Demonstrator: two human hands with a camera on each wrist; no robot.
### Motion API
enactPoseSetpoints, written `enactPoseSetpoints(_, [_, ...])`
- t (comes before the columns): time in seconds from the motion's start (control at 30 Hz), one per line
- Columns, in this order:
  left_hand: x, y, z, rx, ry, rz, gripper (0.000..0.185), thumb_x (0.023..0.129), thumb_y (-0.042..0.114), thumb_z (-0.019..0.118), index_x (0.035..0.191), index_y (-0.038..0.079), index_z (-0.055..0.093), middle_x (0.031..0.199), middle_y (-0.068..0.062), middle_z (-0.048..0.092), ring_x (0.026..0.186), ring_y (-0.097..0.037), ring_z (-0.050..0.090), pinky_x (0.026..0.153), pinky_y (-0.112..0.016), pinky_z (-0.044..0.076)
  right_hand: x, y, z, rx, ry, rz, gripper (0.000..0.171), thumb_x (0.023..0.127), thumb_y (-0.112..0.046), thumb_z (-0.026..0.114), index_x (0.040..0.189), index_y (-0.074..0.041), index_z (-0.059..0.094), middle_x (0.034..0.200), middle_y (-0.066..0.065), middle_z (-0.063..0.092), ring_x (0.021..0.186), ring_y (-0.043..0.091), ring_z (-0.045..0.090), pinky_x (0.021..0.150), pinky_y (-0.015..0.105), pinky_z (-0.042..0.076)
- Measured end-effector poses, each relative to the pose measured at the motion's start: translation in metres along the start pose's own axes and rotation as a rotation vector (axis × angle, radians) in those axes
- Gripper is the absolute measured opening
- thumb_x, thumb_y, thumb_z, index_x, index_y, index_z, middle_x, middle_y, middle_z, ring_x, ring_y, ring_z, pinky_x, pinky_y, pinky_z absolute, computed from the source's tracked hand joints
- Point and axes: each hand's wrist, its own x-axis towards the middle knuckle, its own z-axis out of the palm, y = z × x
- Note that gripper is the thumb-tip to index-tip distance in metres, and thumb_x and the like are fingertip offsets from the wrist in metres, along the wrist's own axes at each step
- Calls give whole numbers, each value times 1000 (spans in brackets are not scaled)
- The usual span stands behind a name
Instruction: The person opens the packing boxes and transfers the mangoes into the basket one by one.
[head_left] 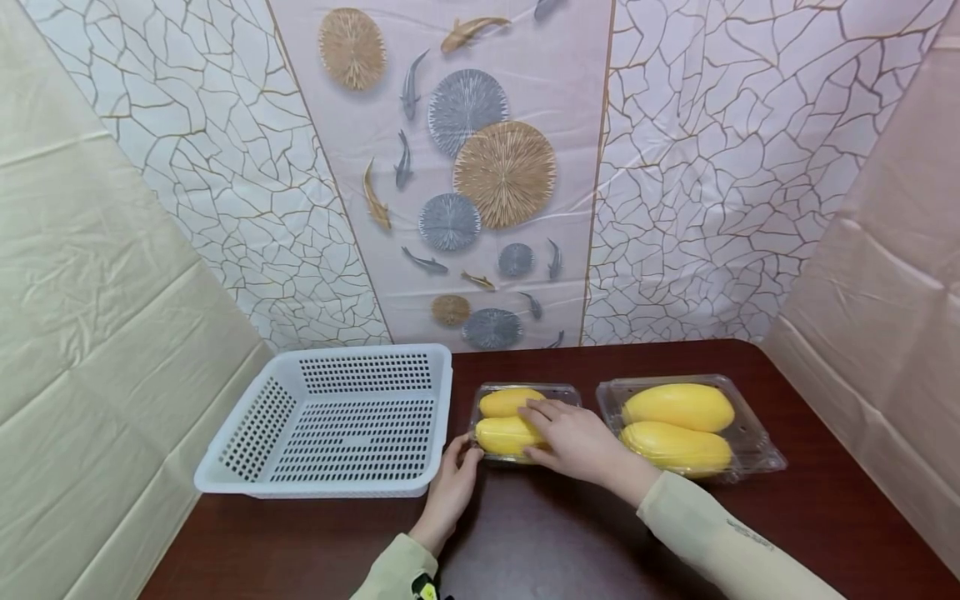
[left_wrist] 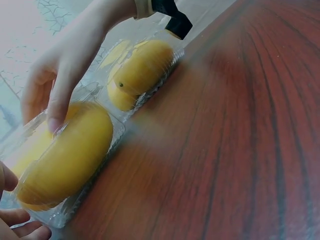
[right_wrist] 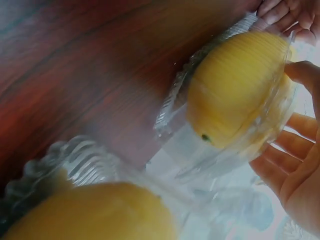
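Note:
A clear plastic box [head_left: 566, 393] with two yellow mangoes [head_left: 504, 436] inside sits on the table in the head view. At its front left corner my left hand [head_left: 452, 487] holds the edge, thumb above and fingers lower down. My right hand [head_left: 573, 437] lies over the right part of the lid. In the right wrist view its fingers [right_wrist: 295, 145] are spread and fairly straight against the plastic. The left wrist view shows the right thumb [left_wrist: 58, 107] touching the lid above a mango [left_wrist: 75, 155].
A second clear plastic box [head_left: 750, 442] with two larger yellow mangoes [head_left: 678, 407] stands to the right, beside my right forearm. On the left is a white perforated basket [head_left: 442, 417]. The dark wooden table [head_left: 540, 533] meets patterned cloth [head_left: 487, 283] at the back.

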Motion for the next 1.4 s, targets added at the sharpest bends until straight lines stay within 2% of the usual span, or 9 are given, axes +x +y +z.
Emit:
enactPoseSetpoints(0.2, [-1, 0, 0, 3, -15, 14, 45, 100, 32, 55, 138, 7, 56, 139, -12, 55, 127, -29, 52, 103, -52, 42, -12, 7, -8, -9, -15, 18, 60, 88, -41, 75, 131, 0, 64, 129, 18, 64, 115, 34, 64, 81, 45, 58])
enactPoseSetpoints(0.43, [-1, 0, -1, -9, -24, 31, 42, 101, 28, 54, 138, 7, 57, 136, -11, 58, 123, -26, 55, 103, -50, 43, -20, 13, -16, 9, -77, 46, 61, 91, -42, 73, 133, 1, 62, 133, 20, 62, 118, 35, 62, 77, 47, 59])
enactPoseSetpoints(0.73, [-2, 2, -1, -8, -31, 23, 45, 100, 27, 55, 139, 5, 56, 141, -13, 56, 126, -28, 54, 104, -51, 43, -27, 16, -18, 25, -90, 99, 64, 90, -45, 73, 133, 1, 62, 133, 23, 62, 114, 37, 64, 76, 48, 59])
enactPoseSetpoints(0.93, [-2, 2, -2, -11, -34, 30, 45, 100, 27, 55, 139, 4, 55, 140, -13, 56, 125, -28, 55, 103, -50, 44, -27, 18, -16, 24, -78, 75, 59, 90, -40, 73, 130, 3, 63, 129, 24, 63, 111, 36, 66, 76, 46, 59])
enactPoseSetpoints(1.07, [-2, 2, -2, -5, -34, 34, 45, 100, 27, 55, 139, 5, 56, 139, -13, 57, 124, -27, 55, 102, -50, 44, -25, 18, -15, 17, -76, 52, 56, 89, -35, 71, 128, 5, 64, 126, 25, 65, 98, 35, 71, 66, 44, 60])
enactPoseSetpoints(1.17, [-1, 1, -2, -1, -30, 36, 45, 99, 28, 56, 139, 5, 56, 138, -13, 58, 123, -26, 56, 101, -49, 45, -23, 19, -16, 21, -75, 38, 53, 88, -32, 71, 125, 6, 65, 123, 26, 66, 82, 33, 72, 58, 42, 58])
enactPoseSetpoints(1.3, [0, 0, -1, 8, -25, 46, 45, 99, 28, 56, 138, 5, 57, 136, -13, 59, 121, -26, 57, 100, -48, 46, -21, 19, -18, 26, -97, 28, 52, 86, -29, 71, 124, 7, 65, 120, 26, 67, 66, 29, 70, 54, 39, 57])
enactPoseSetpoints(1.4, [-1, 0, 0, 8, -22, 44, 44, 99, 28, 57, 137, 6, 58, 135, -13, 60, 120, -25, 58, 99, -46, 46, -20, 20, -20, 29, -124, 21, 52, 86, -27, 71, 125, 7, 64, 120, 26, 67, 60, 26, 68, 52, 36, 56])
